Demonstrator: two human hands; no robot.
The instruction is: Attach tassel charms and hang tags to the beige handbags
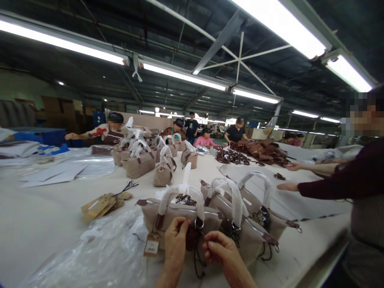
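Observation:
A beige handbag (pixel 180 214) with brown trim stands on the table in front of me, its two handles wrapped in white. My left hand (pixel 176 242) is closed in a pinch at the bag's front, beside a dark brown hanging piece (pixel 192 239) under the handle ring. To the right of that piece my right hand (pixel 222 251) pinches with thumb and forefinger. Whatever is between the fingertips of either hand is too small to make out. A black cord (pixel 198 264) dangles between the hands. Left of my left hand hangs a cardboard tag (pixel 152 245) with a white label.
More beige handbags (pixel 139 162) stand behind and to the right. Brown tags (pixel 102 206) and clear plastic (pixel 111 248) lie left on the table (pixel 54 208). Brown straps (pixel 264 152) are heaped farther back. A co-worker's arms (pixel 321 188) reach in from the right; several people stand beyond.

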